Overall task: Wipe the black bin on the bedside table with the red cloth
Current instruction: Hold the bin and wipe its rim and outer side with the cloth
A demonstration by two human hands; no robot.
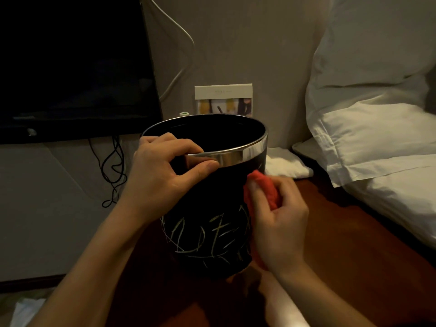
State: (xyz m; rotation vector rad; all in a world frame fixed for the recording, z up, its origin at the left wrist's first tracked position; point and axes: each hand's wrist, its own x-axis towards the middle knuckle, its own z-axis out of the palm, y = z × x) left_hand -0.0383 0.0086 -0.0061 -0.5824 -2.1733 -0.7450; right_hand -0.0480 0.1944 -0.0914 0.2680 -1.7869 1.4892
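Note:
A black bin (212,197) with a shiny metal rim and pale scribbled marks low on its side stands upright on the dark red-brown bedside table (342,256). My left hand (165,171) grips the bin's rim on the near left, fingers inside and thumb outside. My right hand (278,218) holds a bunched red cloth (262,185) pressed against the bin's right side, just below the rim. Part of the cloth hangs down behind my palm.
White pillows (377,126) lie close on the right. A white folded cloth (285,164) sits behind the bin. A card stand (224,100) leans on the wall. A dark screen (70,67) with dangling black cables (113,171) is on the left.

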